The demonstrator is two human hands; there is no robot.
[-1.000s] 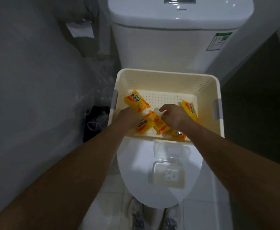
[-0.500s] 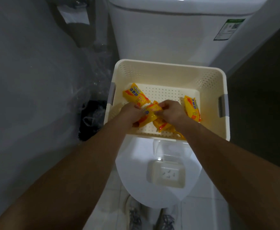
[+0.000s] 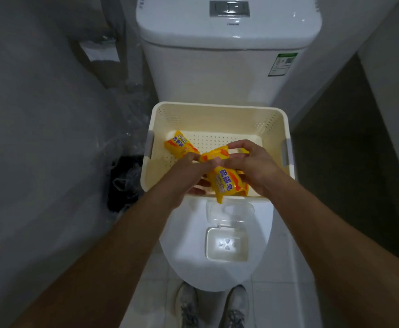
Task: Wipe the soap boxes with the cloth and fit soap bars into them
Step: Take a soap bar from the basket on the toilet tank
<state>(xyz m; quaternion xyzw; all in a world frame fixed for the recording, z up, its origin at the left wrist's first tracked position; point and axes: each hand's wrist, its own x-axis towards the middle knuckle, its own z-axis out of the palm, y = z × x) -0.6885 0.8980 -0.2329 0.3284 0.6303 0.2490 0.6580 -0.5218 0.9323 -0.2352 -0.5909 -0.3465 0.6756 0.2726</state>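
Note:
Both my hands hold one yellow wrapped soap bar (image 3: 225,182) above the near edge of a cream perforated basket (image 3: 217,117). My left hand (image 3: 189,174) pinches the wrapper's upper end and cups the bar from below. My right hand (image 3: 253,166) pinches the same upper end from the right. Another yellow soap packet (image 3: 178,145) lies in the basket at the left. A white soap box (image 3: 227,243) sits open on the closed toilet lid (image 3: 189,256), its clear lid (image 3: 230,209) flipped back. No cloth is visible.
The basket rests on the toilet against the white cistern (image 3: 227,58). A black bag in a clear-lined bin (image 3: 125,181) stands on the floor to the left. My shoes (image 3: 211,306) are at the toilet's front. A grey wall is on the left.
Both hands have lifted one soap packet out of the basket toward me and now hold it by its upper end. The view has tilted up to show the cistern's top.

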